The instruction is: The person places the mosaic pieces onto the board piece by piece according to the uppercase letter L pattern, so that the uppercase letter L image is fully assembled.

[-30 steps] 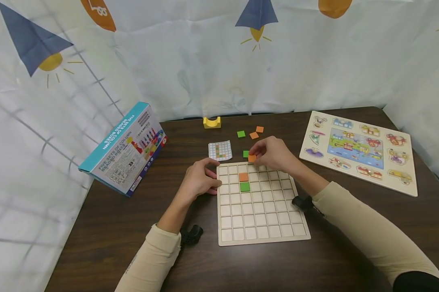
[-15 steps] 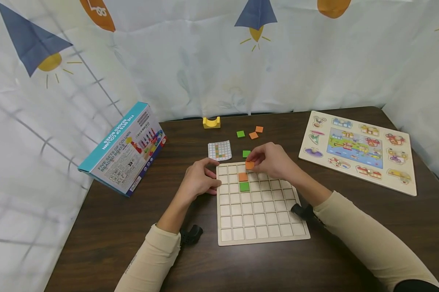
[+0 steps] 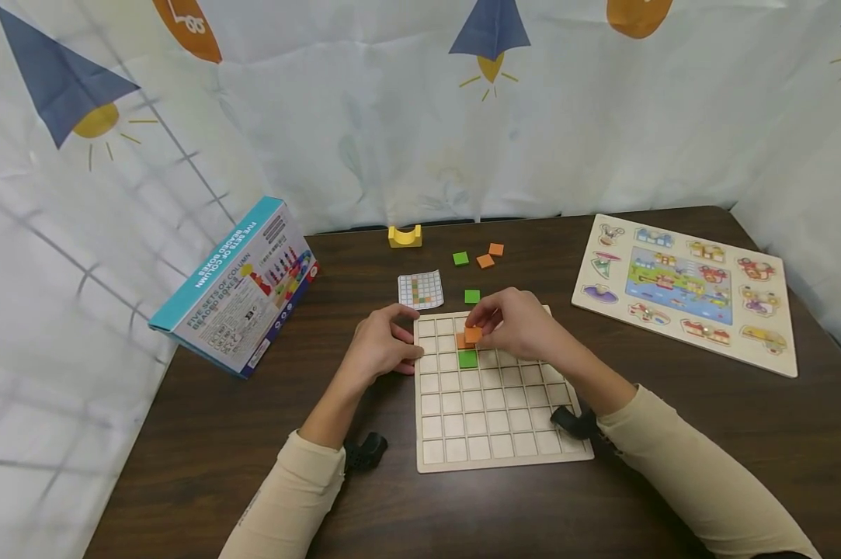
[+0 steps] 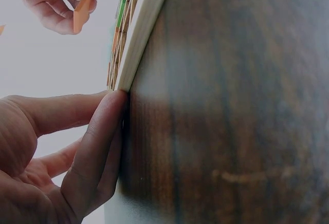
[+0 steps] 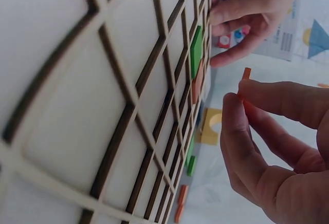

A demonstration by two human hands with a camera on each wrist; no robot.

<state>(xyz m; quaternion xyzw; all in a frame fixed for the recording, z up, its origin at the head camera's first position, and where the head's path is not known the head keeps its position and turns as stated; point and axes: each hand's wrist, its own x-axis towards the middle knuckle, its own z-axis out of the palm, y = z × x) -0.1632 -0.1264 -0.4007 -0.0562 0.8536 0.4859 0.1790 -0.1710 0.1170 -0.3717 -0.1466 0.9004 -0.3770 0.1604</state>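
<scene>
A wooden grid board [image 3: 504,419] lies on the table, with a green tile [image 3: 467,359] and an orange tile [image 3: 461,341] set in neighbouring squares. My right hand [image 3: 521,326] pinches another orange tile [image 3: 473,335] between thumb and fingertips. That held tile [image 5: 247,74] hangs above the board, tilted, and partly covers the placed orange one in the head view. At the board's upper left corner, my left hand [image 3: 381,341] grips the edge; thumb and finger [image 4: 97,136] meet there in the left wrist view.
Behind the board lie a pattern card [image 3: 421,289], a loose green tile [image 3: 472,296], another green tile [image 3: 460,258] and two orange tiles [image 3: 486,262]. A yellow block [image 3: 404,237] stands farther back. A box [image 3: 241,287] stands left, a picture puzzle [image 3: 686,291] lies right.
My right hand has brought the orange tile from behind the board's far edge toward me, over the placed orange tile. The left hand has stayed at the corner.
</scene>
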